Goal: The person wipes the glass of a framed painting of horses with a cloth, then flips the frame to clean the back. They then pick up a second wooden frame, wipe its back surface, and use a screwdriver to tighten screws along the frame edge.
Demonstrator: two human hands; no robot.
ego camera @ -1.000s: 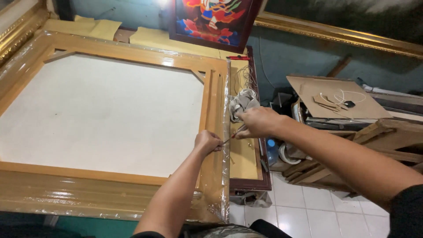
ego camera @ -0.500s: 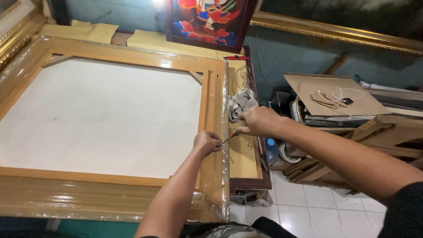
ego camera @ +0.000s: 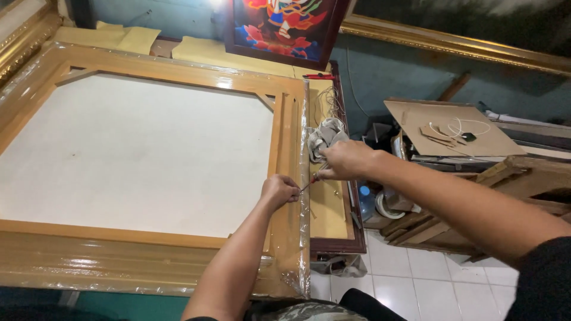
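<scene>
- A big wooden frame [ego camera: 148,249] lies flat with its back up. It is wrapped in shiny plastic.
- A white board [ego camera: 131,148] fills the middle of the frame.
- A bright painting [ego camera: 279,27] leans on the wall behind.
- A brown card [ego camera: 440,128] lies on a pile at the right.
- The right hand [ego camera: 348,160] is closed around a small tool [ego camera: 310,181]. Its thin tip points at the frame's right edge.
- The left hand [ego camera: 279,191] is curled shut and pinches something on that edge. It is too small to tell what.
- A grey rag [ego camera: 324,135] sits just behind the right hand.
</scene>
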